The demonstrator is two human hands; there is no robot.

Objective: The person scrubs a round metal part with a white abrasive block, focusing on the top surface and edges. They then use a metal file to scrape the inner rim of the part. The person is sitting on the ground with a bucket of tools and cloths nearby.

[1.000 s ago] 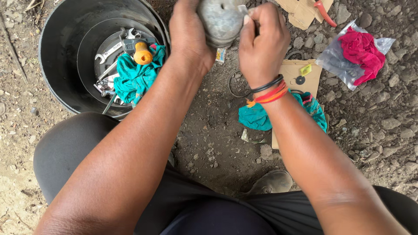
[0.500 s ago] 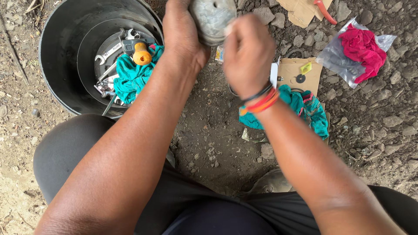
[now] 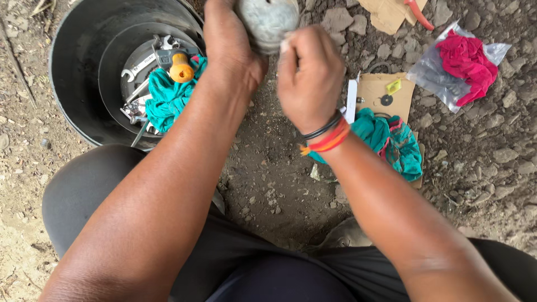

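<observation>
Head view: left hand grasps a grey rounded metal part at the top edge of frame, above stony ground. Right hand is clenched around something pale – probably a rag, too blurred to confirm – pressed against the part's lower side. Judgement: rubbing goes best with the left hand steady and the part turned gradually. Tool bucket sits at left.
</observation>
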